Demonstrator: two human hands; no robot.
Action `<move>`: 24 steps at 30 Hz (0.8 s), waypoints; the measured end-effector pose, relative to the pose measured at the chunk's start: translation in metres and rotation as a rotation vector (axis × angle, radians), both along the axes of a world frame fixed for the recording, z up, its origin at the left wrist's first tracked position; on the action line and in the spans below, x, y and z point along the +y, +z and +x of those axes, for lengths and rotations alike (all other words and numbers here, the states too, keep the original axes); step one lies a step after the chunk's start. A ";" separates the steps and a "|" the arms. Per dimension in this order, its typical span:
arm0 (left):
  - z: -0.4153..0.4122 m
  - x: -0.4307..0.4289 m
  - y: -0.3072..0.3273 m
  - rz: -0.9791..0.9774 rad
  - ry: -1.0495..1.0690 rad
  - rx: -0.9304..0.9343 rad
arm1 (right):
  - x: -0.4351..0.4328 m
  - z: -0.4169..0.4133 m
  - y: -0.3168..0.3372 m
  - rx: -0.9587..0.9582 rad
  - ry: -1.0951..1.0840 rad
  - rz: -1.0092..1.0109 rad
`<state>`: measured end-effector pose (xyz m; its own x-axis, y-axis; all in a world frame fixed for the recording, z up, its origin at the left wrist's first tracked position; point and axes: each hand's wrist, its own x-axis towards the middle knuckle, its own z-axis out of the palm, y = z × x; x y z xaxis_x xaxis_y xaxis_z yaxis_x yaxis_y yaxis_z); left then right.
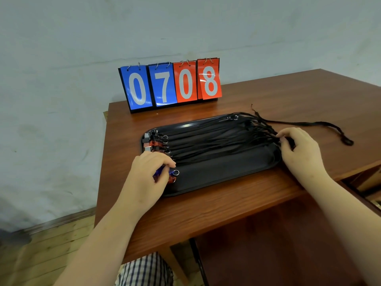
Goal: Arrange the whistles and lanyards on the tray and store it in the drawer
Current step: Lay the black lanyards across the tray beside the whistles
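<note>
A black tray [226,174] lies on the wooden table. Several whistles [154,142] sit in a row at its left end, their black lanyards [216,139] stretched rightward across the tray. My left hand [148,174] covers the front left corner and its fingers curl round a blue whistle [159,171]; a red whistle [172,179] with a metal ring lies just beside it. My right hand [299,149] is at the tray's right end and pinches the bunched lanyard ends [274,134]. One lanyard [329,125] trails off the tray onto the table to the right.
A flip scoreboard [171,85] showing 0708 stands at the back of the table [226,209] near the wall. An open drawer [369,182] shows at the right edge below the tabletop. The table's left edge drops to a wooden floor.
</note>
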<state>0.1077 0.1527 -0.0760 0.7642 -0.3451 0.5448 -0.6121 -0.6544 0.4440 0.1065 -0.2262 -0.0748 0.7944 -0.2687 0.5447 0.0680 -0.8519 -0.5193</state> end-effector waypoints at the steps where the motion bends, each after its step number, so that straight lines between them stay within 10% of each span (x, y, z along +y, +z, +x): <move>1: 0.000 0.000 0.000 -0.009 -0.001 -0.001 | 0.000 0.000 0.000 0.008 -0.001 0.005; 24: 0.001 -0.001 -0.001 0.025 -0.031 0.011 | -0.001 0.002 -0.002 0.084 0.004 0.043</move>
<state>0.1092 0.1521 -0.0773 0.7587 -0.3822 0.5275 -0.6276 -0.6459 0.4346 0.1089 -0.2273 -0.0767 0.8379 -0.2868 0.4644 0.0265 -0.8284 -0.5595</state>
